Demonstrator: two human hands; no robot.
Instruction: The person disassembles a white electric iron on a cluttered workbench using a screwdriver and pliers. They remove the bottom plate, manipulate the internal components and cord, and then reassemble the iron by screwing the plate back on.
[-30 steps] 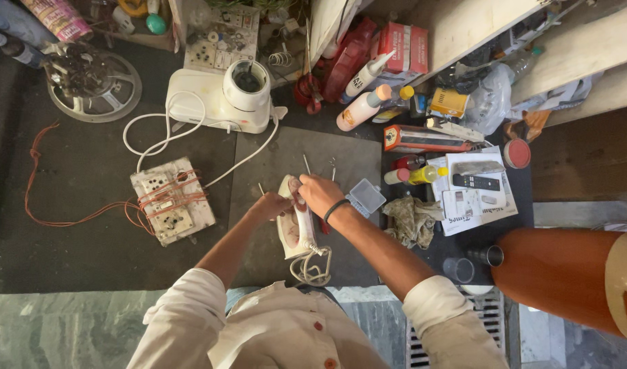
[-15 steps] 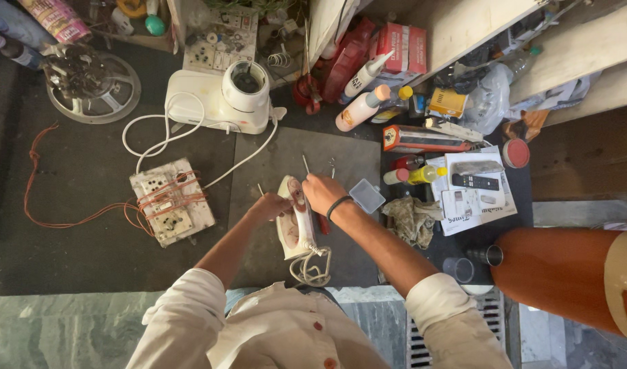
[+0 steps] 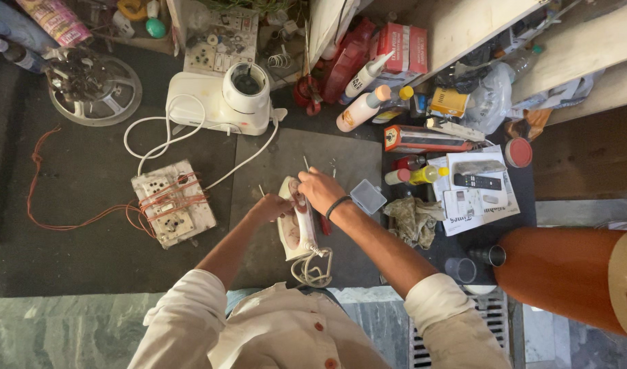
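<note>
**2 hands on an iron**

The iron (image 3: 296, 222) stands on edge on the dark mat (image 3: 272, 157). The left hand (image 3: 272, 205) steadies its side; the right hand (image 3: 320, 190) clasps its top. A switchboard (image 3: 173, 203) lies nearby.

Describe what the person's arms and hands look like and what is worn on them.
Both arms are bare from the elbow down, with cream cloth sleeves rolled up above the elbows. The right wrist carries a thin black band. The left hand and right hand are bare, without gloves; no rings are discernible.
</note>
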